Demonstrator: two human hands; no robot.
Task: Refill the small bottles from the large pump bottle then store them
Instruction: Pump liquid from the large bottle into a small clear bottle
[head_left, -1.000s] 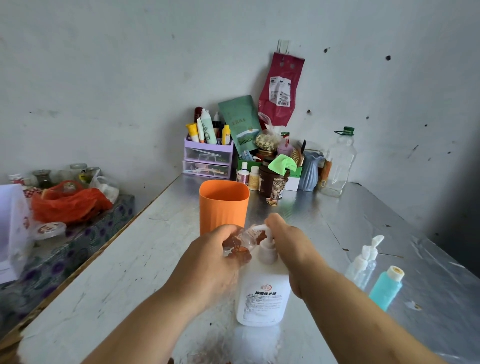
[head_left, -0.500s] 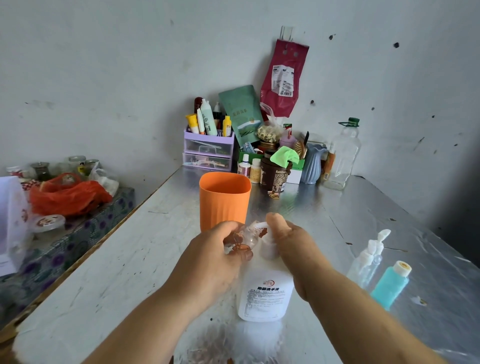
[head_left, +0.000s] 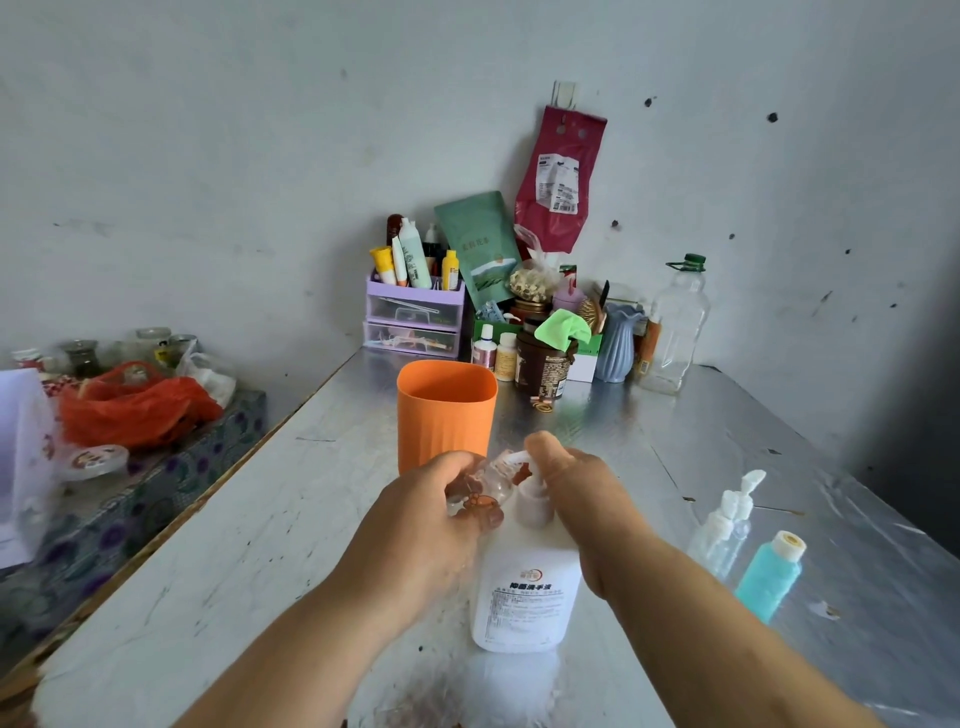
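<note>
Left hand (head_left: 431, 525) grips a small clear bottle (head_left: 480, 486) up at the spout. Right hand (head_left: 576, 493) sits atop the pump bottle (head_left: 524, 587); its fingers are hidden, so I can't tell the grip. Cup (head_left: 444, 410) just behind, teal bottle (head_left: 766, 577) well right on the table (head_left: 260, 545).

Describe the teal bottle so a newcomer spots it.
On the metal tabletop, look right of the large white pump bottle. Two small bottles stand there: the teal plastic bottle is opaque with a flat cream cap; its clear neighbour has a white pump.
</note>
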